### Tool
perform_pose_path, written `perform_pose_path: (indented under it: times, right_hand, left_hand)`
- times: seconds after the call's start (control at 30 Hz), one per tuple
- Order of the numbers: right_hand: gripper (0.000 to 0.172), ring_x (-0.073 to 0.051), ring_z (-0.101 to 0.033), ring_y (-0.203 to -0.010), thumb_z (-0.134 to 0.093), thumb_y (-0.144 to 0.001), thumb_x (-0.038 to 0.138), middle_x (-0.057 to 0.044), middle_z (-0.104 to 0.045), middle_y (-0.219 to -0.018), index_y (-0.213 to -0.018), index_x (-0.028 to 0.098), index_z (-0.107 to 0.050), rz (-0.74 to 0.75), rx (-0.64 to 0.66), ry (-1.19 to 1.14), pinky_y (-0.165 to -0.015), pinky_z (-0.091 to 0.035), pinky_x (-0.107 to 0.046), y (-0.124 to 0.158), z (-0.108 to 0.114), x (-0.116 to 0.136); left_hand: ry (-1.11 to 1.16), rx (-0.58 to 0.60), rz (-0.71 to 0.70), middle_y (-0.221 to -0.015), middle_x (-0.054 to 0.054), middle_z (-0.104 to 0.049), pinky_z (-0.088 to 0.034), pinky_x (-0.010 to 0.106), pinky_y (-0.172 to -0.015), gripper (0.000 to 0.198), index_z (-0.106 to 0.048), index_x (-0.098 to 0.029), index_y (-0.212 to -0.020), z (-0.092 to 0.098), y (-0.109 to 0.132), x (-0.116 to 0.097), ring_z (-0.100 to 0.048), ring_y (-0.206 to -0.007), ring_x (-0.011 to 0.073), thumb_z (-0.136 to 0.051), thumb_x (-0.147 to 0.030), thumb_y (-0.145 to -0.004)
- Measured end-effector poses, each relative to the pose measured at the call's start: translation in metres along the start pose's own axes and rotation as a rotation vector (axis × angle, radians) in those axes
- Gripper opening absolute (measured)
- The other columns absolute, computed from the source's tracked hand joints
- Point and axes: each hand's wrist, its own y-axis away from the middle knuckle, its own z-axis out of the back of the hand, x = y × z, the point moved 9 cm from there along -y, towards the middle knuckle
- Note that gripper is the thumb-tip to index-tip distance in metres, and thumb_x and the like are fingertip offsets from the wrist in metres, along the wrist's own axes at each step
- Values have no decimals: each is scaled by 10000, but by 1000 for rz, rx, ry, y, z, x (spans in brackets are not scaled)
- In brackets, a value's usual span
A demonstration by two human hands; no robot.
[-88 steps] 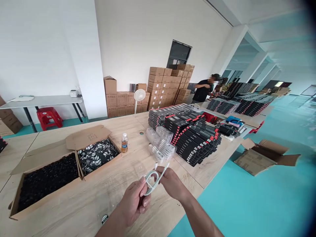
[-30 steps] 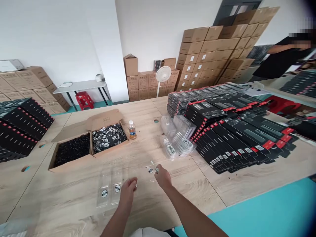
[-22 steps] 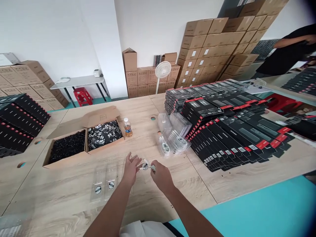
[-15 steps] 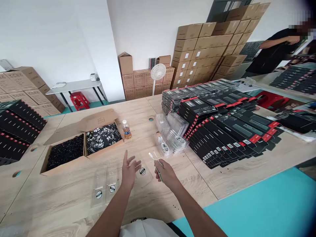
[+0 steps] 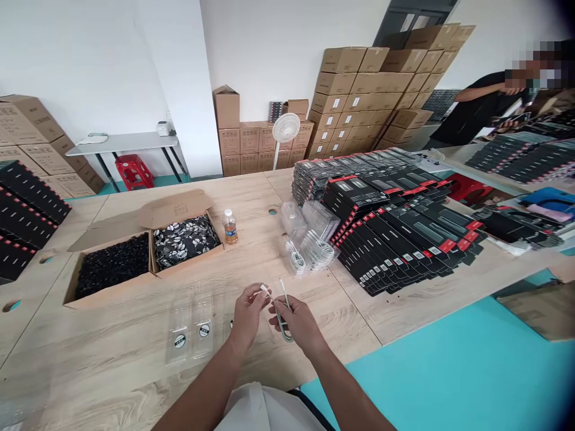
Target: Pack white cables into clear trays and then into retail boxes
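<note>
In the lower centre of the frame, your left hand (image 5: 246, 317) and right hand (image 5: 302, 326) are close together above the pale wood-grain table (image 5: 135, 353). Between them is a thin, pale charging cable (image 5: 286, 337), looped, with white plugs. Your left thumb and fingertips are pinched narrowly on one plug; your right hand grips the looped part, and the other plug (image 5: 282, 286) points upward above its fingers.

Left of your hands, two long, clear plastic trays (image 5: 203, 344) lie side by side, each bearing a round black-and-white label (image 5: 179, 340). A third such label is partly hidden by your left hand (how much of a tray lies under it, you can't tell from here).

Just right of centre, clear plastic packs with white coiled cables (image 5: 320, 250) lie touching the fanned stack of flat black-and-red cartons (image 5: 399, 239). At centre-left, a clear bottle of amber liquid with a white cap (image 5: 230, 230) stands beside an open cardboard box of black-and-white printed pieces (image 5: 193, 262). In the upper right, a person in a black top (image 5: 465, 117) stands at another table.
</note>
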Motion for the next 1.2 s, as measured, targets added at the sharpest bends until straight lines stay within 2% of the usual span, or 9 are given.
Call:
perform_pose_path:
  times: [0.1, 0.2, 0.3, 0.37, 0.47, 0.67, 0.97, 1.1, 1.2]
  right_hand:
    - [320, -158, -654, -589, -622, -734, 489, -26, -662, -692, -773, 172, -597, -27, -64, -27, -545, -496, -263, 5, 9, -2]
    - [273, -145, -625, -527, -598, -751, 444, -12, -641, -627, -708, 176, -574, -49, -109, 3, -510, -475, -254, 8, 13, -4]
    - [271, -137, -612, -493, -565, -780, 435, -4, -632, -596, -678, 183, -558, -50, -120, 65, -472, -443, -237, 11, 8, -3]
    - [281, -134, -604, -475, -555, -792, 440, 3, -626, -580, -671, 187, -558, -39, -118, 100, -450, -424, -229, 12, 4, -1]
    - [278, -127, -601, -461, -538, -807, 424, 1, -630, -577, -664, 187, -565, -33, -111, 143, -435, -412, -220, 14, 0, 1]
    - [280, -119, -586, -434, -542, -811, 404, 5, -620, -555, -638, 186, -570, -22, -96, 169, -426, -402, -219, 13, -6, 0]
    - [228, -139, -637, -496, -516, -840, 345, -20, -665, -627, -712, 178, -603, -20, -37, 312, -459, -408, -217, 12, -13, 9]
    - [126, -178, -667, -631, -532, -831, 223, -44, -702, -694, -758, 196, -631, 163, -76, 698, -554, -398, -244, 16, -17, 28]
    - [132, -213, -666, -725, -525, -854, 210, -82, -723, -763, -802, 200, -646, 267, -150, 978, -596, -369, -266, 15, -22, 37]
  left_hand:
    - [29, 26, 18, -1066, 43, -637, -521, 348, -860, 651, -530, -294, -1305, -4, 7, -1, -632, -943, 179, -758, -266, -696]
    - [98, 23, 32, -1018, 0, -614, -517, 339, -856, 876, -276, -373, -1435, -6, 12, -2, -621, -926, 150, -719, -183, -704]
    - [169, 14, 98, -871, -19, -614, -522, 309, -792, 671, -425, -267, -1301, -10, 15, 3, -625, -807, 131, -673, -143, -691]
    - [180, 49, 153, -757, -26, -599, -515, 272, -625, 421, -530, -204, -1074, -17, 18, 7, -601, -651, 123, -642, -143, -673]
    - [151, 118, 199, -639, -37, -569, -407, 233, -412, 209, -505, -199, -861, -28, 22, 9, -521, -467, 117, -615, -195, -684]
    - [48, -6, 158, -562, -68, -532, -348, 204, -343, 299, -465, -207, -797, -19, 19, 10, -469, -388, 96, -704, -365, -710]
    - [56, -139, 81, -576, -57, -549, -372, 211, -403, 299, -454, -200, -714, -2, 14, 11, -508, -435, 98, -703, -365, -704]
    - [102, -198, 49, -591, -75, -510, -447, 233, -551, 302, -456, -195, -700, 1, 11, 5, -541, -532, 87, -724, -331, -671]
    - [115, -208, 66, -551, -80, -483, -417, 239, -528, 312, -452, -199, -685, 1, 7, 4, -506, -491, 86, -723, -353, -657]
